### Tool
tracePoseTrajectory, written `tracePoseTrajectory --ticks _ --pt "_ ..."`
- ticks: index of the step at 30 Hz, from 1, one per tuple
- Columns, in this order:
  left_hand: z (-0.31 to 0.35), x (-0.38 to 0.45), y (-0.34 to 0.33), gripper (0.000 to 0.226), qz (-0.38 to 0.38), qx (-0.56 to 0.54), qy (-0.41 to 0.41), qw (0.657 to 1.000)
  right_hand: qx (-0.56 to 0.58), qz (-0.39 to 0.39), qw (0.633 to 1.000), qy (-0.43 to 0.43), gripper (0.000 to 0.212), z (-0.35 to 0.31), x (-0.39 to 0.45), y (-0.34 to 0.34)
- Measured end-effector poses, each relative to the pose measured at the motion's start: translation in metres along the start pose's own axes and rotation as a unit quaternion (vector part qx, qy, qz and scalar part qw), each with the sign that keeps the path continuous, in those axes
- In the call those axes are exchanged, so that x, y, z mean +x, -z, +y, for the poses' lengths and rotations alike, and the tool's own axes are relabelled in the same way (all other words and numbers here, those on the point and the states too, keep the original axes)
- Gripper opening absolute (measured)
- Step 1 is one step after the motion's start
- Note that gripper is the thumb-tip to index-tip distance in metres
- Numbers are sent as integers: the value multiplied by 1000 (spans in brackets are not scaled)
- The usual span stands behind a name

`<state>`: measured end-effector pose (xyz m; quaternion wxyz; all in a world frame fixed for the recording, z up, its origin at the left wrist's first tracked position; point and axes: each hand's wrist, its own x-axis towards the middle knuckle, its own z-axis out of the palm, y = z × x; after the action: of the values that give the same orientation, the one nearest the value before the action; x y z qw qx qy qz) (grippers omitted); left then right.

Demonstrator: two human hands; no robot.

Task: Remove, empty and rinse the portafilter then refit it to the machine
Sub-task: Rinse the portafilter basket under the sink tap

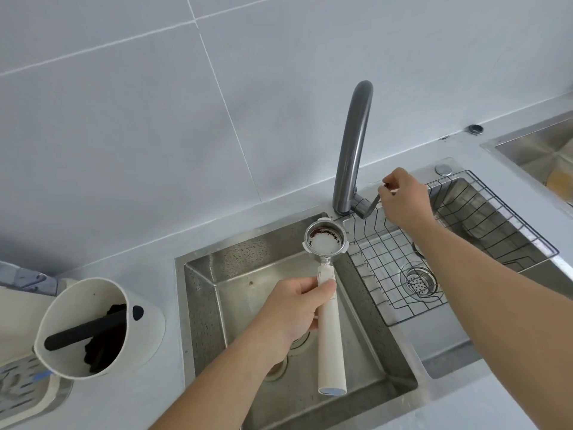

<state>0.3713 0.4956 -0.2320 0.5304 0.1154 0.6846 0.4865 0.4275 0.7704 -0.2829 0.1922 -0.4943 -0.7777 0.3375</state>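
Note:
My left hand (293,308) grips the white handle of the portafilter (330,336) and holds it over the left sink basin (235,274). Its steel basket (324,242) faces up under the grey tap spout (353,144), with brown coffee residue along the far inner rim. My right hand (403,197) pinches the thin tap lever (376,201) at the right of the tap base. No water stream is visible.
A white knock box (90,324) with a black bar and dark coffee grounds stands on the counter at left, beside a metal drip tray (21,386). A wire rack (465,243) sits over the right basin, where a drain strainer (418,282) shows. Another steel sink (539,147) is far right.

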Motion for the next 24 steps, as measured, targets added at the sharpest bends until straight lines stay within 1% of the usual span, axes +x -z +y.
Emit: tracePoseTrajectory --ticks 7,13,24 --pt "3 1 0 24 -13 -5 10 1000 23 7 1000 -12 19 4 -7 -1" --pt "5 0 -4 22 -22 -25 29 999 28 13 999 -13 20 7 -8 -2" --pt "5 2 -7 21 -44 -40 28 998 53 23 998 -22 18 12 -9 -4"
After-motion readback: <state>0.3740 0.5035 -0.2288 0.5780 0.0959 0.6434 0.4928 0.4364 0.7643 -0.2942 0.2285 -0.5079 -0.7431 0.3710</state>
